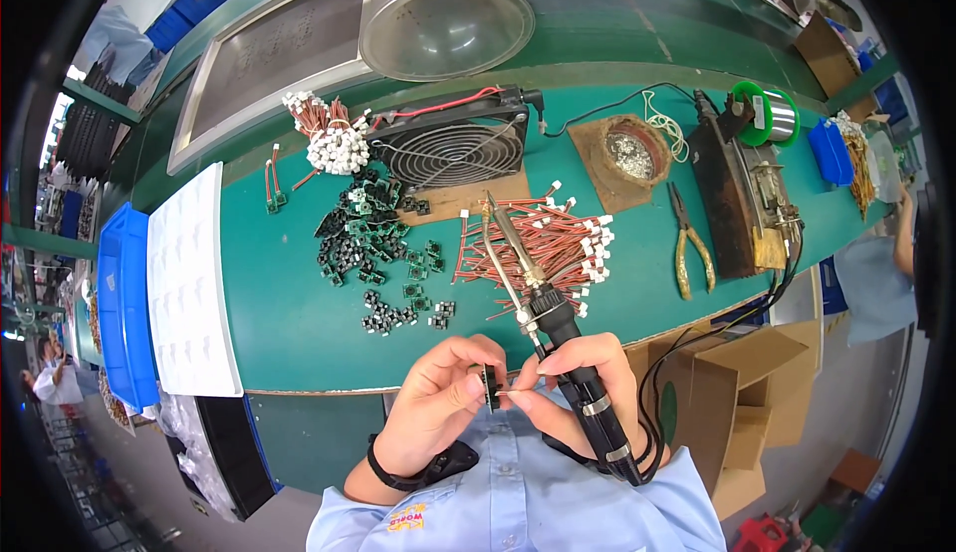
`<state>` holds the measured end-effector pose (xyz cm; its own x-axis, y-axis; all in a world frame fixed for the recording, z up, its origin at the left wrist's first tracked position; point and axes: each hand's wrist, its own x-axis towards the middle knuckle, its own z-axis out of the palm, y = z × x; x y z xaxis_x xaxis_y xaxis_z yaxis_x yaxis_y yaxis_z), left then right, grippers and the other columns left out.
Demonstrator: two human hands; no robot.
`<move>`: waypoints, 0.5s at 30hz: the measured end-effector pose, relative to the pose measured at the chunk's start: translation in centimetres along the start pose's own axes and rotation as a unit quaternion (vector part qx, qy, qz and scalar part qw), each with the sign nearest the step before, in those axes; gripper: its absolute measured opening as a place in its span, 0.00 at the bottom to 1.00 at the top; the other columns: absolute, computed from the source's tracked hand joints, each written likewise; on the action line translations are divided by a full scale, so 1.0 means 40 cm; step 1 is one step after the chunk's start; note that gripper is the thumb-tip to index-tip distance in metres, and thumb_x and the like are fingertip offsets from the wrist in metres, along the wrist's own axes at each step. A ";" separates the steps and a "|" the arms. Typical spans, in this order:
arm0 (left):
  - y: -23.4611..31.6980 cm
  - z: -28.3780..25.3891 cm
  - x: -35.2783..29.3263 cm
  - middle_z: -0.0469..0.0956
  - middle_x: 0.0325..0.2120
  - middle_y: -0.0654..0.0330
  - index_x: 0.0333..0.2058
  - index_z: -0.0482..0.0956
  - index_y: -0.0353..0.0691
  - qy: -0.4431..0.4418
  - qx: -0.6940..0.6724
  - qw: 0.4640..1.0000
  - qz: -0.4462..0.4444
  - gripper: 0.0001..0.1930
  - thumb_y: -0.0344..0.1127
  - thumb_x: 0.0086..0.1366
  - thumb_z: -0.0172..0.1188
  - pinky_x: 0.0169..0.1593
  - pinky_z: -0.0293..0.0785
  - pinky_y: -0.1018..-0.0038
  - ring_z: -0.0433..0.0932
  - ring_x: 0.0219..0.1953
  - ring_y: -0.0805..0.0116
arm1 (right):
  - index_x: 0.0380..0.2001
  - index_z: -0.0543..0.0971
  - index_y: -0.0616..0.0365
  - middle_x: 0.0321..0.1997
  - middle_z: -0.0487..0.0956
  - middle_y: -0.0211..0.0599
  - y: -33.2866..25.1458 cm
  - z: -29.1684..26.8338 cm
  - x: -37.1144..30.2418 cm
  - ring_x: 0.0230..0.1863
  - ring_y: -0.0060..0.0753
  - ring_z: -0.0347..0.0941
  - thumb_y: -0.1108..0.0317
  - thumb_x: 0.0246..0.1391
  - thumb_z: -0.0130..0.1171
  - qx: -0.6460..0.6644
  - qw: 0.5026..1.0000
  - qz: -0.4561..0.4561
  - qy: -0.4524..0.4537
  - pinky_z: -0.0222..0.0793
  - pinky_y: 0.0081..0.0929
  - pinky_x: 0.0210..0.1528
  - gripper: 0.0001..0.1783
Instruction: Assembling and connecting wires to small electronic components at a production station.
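Note:
Between the thumb and fingers of my left hand (445, 383), a small dark circuit board (489, 387) is held on edge just above the table's front edge. My right hand (595, 368) carries a black-handled soldering iron (588, 393), its metal tip and thin side tube slanting up and away over the table. The thumb and a finger of that hand also pinch what looks like a thin wire beside the board; whether it touches cannot be made out. Beyond the iron lies a heap of red-brown wires with white connectors (563, 243). Small green and black boards (363, 223) are piled to its left.
A black fan (453, 151) stands at the back, near a bundle of white-plugged wires (339, 144). Rightward are a round solder-flecked dish (632, 159), pliers (685, 243) and a green-rimmed solder spool (779, 119) on a feeder. A white tray (189, 293) and blue bin (126, 303) stand left.

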<state>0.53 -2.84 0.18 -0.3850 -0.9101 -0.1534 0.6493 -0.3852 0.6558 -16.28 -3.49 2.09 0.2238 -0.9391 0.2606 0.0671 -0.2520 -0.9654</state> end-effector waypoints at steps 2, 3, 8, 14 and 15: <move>0.002 -0.005 -0.002 0.71 0.37 0.58 0.41 0.71 0.36 -0.019 -0.020 1.000 -0.004 0.11 0.35 0.63 0.54 0.41 0.70 0.69 0.70 0.38 0.69 | 0.40 0.62 0.57 0.27 0.77 0.39 -0.002 0.003 0.002 0.30 0.26 0.75 0.83 0.44 0.61 -0.013 1.000 -0.007 -0.003 0.69 0.22 0.32 0.23; 0.004 -0.004 -0.003 0.70 0.36 0.58 0.41 0.70 0.36 -0.018 -0.026 0.999 -0.014 0.11 0.35 0.63 0.54 0.41 0.69 0.70 0.69 0.38 0.69 | 0.39 0.63 0.57 0.28 0.77 0.39 -0.001 0.005 0.001 0.29 0.26 0.75 0.83 0.43 0.62 -0.012 1.000 -0.004 -0.005 0.70 0.22 0.31 0.23; 0.001 -0.005 0.002 0.69 0.36 0.59 0.40 0.70 0.36 0.002 -0.021 0.999 -0.033 0.10 0.36 0.63 0.54 0.42 0.67 0.72 0.69 0.38 0.69 | 0.38 0.64 0.58 0.27 0.77 0.39 -0.004 0.006 0.017 0.27 0.27 0.77 0.83 0.42 0.63 -0.033 0.999 -0.024 0.003 0.73 0.22 0.29 0.22; 0.004 0.004 0.004 0.69 0.36 0.59 0.40 0.69 0.37 0.018 -0.027 0.999 -0.035 0.10 0.36 0.63 0.54 0.43 0.65 0.75 0.69 0.39 0.70 | 0.37 0.66 0.59 0.26 0.78 0.39 0.002 0.009 0.022 0.26 0.26 0.77 0.83 0.40 0.64 -0.052 0.998 -0.044 0.016 0.72 0.21 0.27 0.22; 0.004 0.004 0.003 0.69 0.35 0.59 0.40 0.69 0.37 0.016 -0.031 0.999 -0.041 0.10 0.36 0.63 0.54 0.43 0.64 0.75 0.68 0.39 0.70 | 0.37 0.66 0.59 0.26 0.78 0.38 0.005 0.009 0.021 0.26 0.26 0.78 0.83 0.40 0.64 -0.055 0.997 -0.046 0.019 0.72 0.20 0.27 0.22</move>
<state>0.50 -3.01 0.37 -0.4178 -0.8794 -0.2282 0.6570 -0.4659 0.5926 -15.73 -4.25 2.13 0.1845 -0.9186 0.3494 -0.0217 -0.3593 -0.9330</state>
